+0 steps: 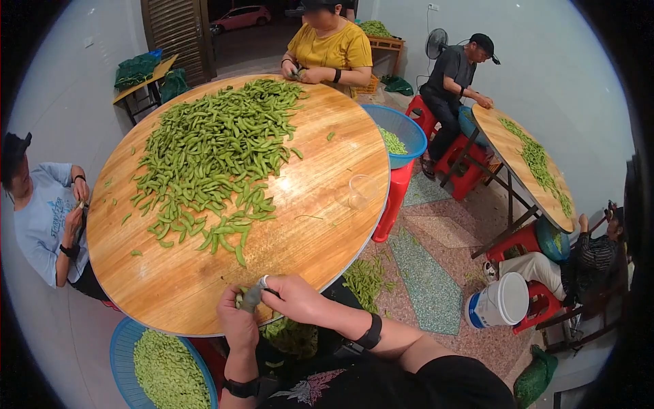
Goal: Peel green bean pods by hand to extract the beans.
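Both my hands meet over the near edge of the round wooden table (306, 255). Between the closed fingers of my left hand (237, 320) is a green soybean pod (240, 298), mostly hidden. My right hand (296, 298) is closed against the same pod, with a grey finger cover (252, 297) on one digit and a white band by another fingertip. Beyond my hands a big heap of soybean pods (211, 146) spreads across the table. Below, at my left, a blue basket (117, 354) holds shelled green beans (170, 371).
Persons sit across the table and at its left, hands at work. Right of the table, a blue basin (411, 129) of beans rests on a red stool (394, 204). Pods (366, 279) lie on the floor near a white bucket (512, 300). A second table (507, 146) stands farther right.
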Motion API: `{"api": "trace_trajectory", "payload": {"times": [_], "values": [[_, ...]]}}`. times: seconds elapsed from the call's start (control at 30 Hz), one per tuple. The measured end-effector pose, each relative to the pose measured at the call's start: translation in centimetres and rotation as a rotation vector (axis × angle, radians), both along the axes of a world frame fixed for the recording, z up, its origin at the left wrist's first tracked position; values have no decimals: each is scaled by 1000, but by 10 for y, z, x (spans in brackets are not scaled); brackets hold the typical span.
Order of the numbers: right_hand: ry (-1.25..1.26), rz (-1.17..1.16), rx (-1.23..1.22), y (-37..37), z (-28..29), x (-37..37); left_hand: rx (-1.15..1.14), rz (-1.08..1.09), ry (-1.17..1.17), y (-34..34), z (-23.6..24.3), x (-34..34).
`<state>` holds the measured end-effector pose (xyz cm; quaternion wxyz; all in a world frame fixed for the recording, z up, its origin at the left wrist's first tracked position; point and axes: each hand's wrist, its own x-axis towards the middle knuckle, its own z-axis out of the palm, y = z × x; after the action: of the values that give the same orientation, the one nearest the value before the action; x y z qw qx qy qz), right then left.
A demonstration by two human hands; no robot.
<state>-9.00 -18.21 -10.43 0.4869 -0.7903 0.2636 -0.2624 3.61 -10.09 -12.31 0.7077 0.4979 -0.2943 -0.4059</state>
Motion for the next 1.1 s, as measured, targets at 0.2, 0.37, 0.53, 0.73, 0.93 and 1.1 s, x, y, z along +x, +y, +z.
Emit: {"api": "trace_trajectory", "payload": {"times": [0.2, 0.37, 0.53, 0.73, 0.93, 1.1], "values": [[47, -130, -82, 1, 7, 0, -74, -77, 245, 0, 8, -4], [38, -172, -210, 12, 8, -3, -31, -71, 269, 6, 7, -7], [19, -124, -122, 6, 2, 1, 23, 29, 214, 8, 13, -4], [207, 617, 11, -17, 43, -28, -34, 198, 239, 37, 30, 31], [355, -86, -431, -41, 31, 32, 12, 701, -200, 138, -12, 121], [554, -171, -646, -43, 16, 70, 845, 575, -1235, 234, -92, 196]]}}
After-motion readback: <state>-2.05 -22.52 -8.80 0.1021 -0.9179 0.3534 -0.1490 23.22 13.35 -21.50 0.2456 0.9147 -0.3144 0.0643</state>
